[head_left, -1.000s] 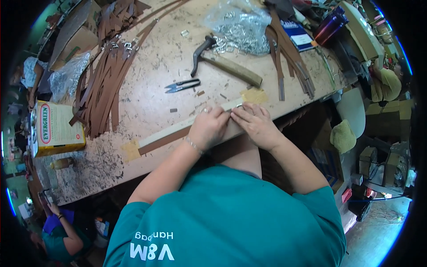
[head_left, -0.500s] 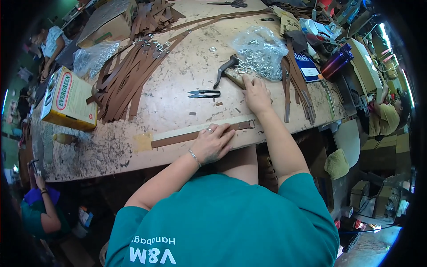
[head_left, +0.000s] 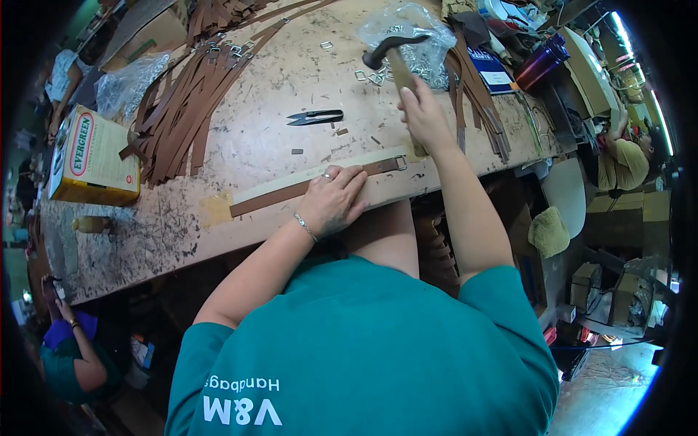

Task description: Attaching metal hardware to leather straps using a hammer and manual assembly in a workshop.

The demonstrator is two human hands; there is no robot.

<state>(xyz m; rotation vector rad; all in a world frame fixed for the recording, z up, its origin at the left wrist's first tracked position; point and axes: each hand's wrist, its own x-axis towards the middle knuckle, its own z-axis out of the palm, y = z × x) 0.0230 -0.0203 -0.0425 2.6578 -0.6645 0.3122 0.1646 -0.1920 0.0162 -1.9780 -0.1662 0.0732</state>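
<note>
My right hand [head_left: 425, 120] grips the wooden handle of a hammer [head_left: 399, 67], its dark metal head raised above the table. Flat across a brown strap [head_left: 270, 198] lies my left hand [head_left: 336, 196], fingers stretched out and pressing it down near the table's front edge. A metal buckle [head_left: 400, 163] sits at the strap's right end. Along the strap's far side runs a pale strip [head_left: 287, 179], partly under my fingers. Black thread snips [head_left: 315, 117] rest beyond my left hand, with a few small brown scraps around them.
Many brown straps [head_left: 193, 109] with buckles are heaped at the left, beside a tall metal can [head_left: 98, 156]. A clear plastic bag [head_left: 429, 51] of metal buckles stands far right, near more straps [head_left: 480, 109] and a purple bottle [head_left: 542, 64]. Other people work at both sides.
My right hand has taken up the hammer from beside the buckle bag and lifted it. My left hand stays on the strap. The whole view has shifted slightly.
</note>
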